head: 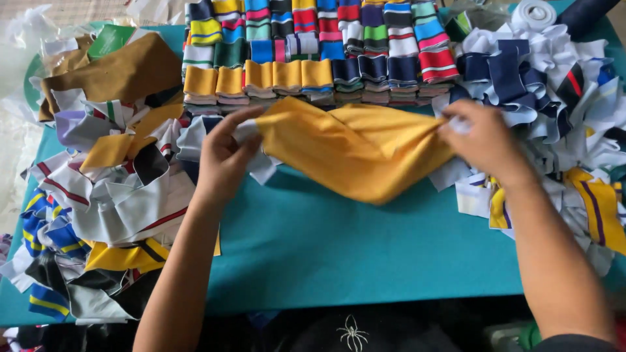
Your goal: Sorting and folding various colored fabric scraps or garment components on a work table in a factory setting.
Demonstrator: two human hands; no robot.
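Two hands hold one item between them: a yellow fabric piece (355, 150), stretched across the middle of the frame just above the teal table (365, 248). We record the left hand (225, 156) at centre left, fingers pinched closed on the left end of the cloth, where a white edge shows. We record the right hand (482, 140) at centre right, fingers closed on the right end, bunching it. The cloth sags and twists between the two grips, its lower fold hanging close over the table.

Along the upper centre of the frame we list rows of folded striped knit collars (326, 45), stacked side by side in many colours, with a run of yellow ones in front, nearest the held cloth. At the left of the frame we list a loose heap of mixed collars (111, 195), white, grey, blue and yellow, spilling toward the lower left corner. Above that heap, at upper left, lies a brown fabric piece (124, 72). At the right of the frame we list a second heap of white and navy collars (554, 85), touching the right hand's wrist side. A white roll of tape (538, 13) sits at the upper right edge.
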